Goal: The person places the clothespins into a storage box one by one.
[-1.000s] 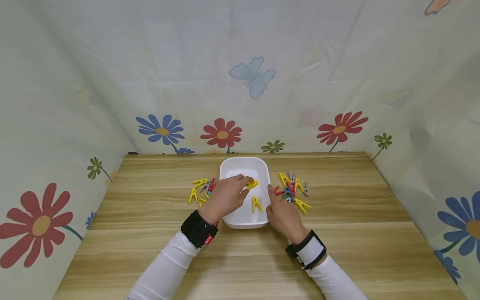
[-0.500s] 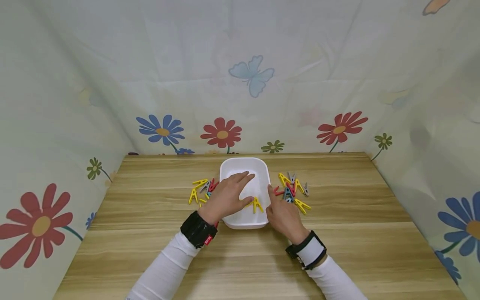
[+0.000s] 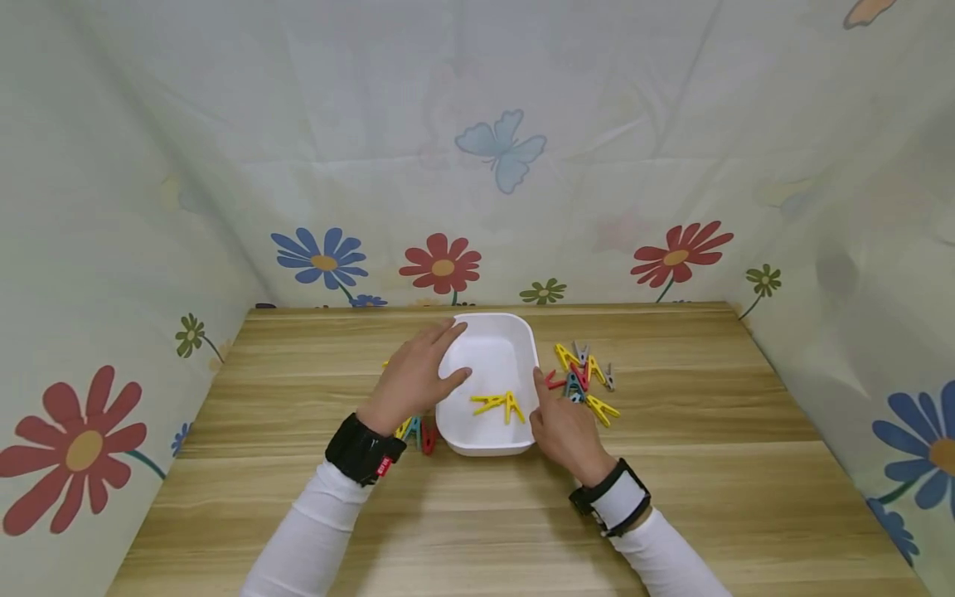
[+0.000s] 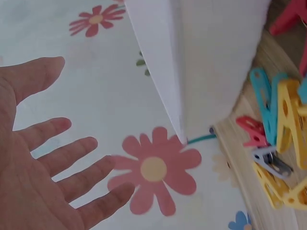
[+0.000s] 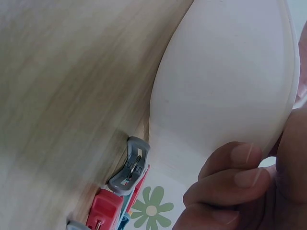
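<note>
My left hand (image 3: 409, 375) hovers at the left rim of a white plastic tub (image 3: 487, 450), its fingers straight and spread, nothing in its grasp. Inside the tub, toward the front, lie two yellow clothespins (image 3: 511, 406), close together. My right hand (image 3: 570, 433) holds the tub's right rim, with its curled fingers (image 5: 228, 187) against the outer wall in the right wrist view. Below my left hand, the left pile of clothespins (image 3: 412, 429) is partly hidden; the left wrist view shows blue, yellow, red and grey ones (image 4: 291, 115).
Right of the tub lies a second pile of yellow, red, grey and blue clothespins (image 3: 580, 373), near my right hand. Everything stands on a wood-grain table (image 3: 477, 531). A flower-printed curtain (image 3: 477, 207) closes off the back and sides.
My left hand let go of a yellow clothespin inside the tub, which now lies beside the other one. That hand then moved left to the rim. The right hand stayed put.
</note>
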`<state>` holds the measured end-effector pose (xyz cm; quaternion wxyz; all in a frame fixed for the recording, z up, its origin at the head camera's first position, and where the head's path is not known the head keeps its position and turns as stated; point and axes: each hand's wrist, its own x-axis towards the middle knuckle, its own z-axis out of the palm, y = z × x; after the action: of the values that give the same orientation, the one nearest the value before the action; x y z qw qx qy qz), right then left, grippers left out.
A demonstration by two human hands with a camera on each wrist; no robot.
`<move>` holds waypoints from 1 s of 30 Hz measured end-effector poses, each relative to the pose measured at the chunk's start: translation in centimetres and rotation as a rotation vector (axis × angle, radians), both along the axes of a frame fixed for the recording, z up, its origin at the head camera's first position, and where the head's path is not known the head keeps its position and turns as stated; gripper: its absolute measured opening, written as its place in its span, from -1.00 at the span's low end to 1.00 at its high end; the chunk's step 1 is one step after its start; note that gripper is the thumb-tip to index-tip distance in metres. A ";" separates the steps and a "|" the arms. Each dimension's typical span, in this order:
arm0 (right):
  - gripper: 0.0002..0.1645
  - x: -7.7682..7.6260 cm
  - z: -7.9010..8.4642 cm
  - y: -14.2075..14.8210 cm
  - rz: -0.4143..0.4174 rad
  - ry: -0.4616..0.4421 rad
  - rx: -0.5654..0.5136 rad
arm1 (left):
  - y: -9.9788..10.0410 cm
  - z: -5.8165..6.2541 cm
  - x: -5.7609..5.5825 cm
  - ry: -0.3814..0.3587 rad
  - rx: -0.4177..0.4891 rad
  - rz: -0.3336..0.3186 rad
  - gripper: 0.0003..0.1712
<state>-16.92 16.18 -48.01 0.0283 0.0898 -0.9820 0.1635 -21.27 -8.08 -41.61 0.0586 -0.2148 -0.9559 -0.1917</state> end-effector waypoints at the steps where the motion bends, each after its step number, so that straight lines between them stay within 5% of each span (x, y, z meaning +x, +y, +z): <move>1: -0.21 0.0 0.0 0.0 0.000 -0.003 0.001 | -0.4 0.0 -0.1 -0.006 0.005 0.011 -0.15; 16: -0.21 0.0 0.1 -0.1 -0.002 -0.014 -0.002 | -5.1 -3.3 -3.3 -0.226 0.119 0.147 -0.17; 30: -0.22 -0.2 0.4 -0.2 -0.005 -0.023 -0.004 | -7.8 -5.6 -2.6 -0.349 -0.025 0.333 -0.21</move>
<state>-17.09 15.96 -47.57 0.0176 0.0854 -0.9822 0.1665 -23.90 -15.85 -47.17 -0.0791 -0.0187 -0.9760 -0.2019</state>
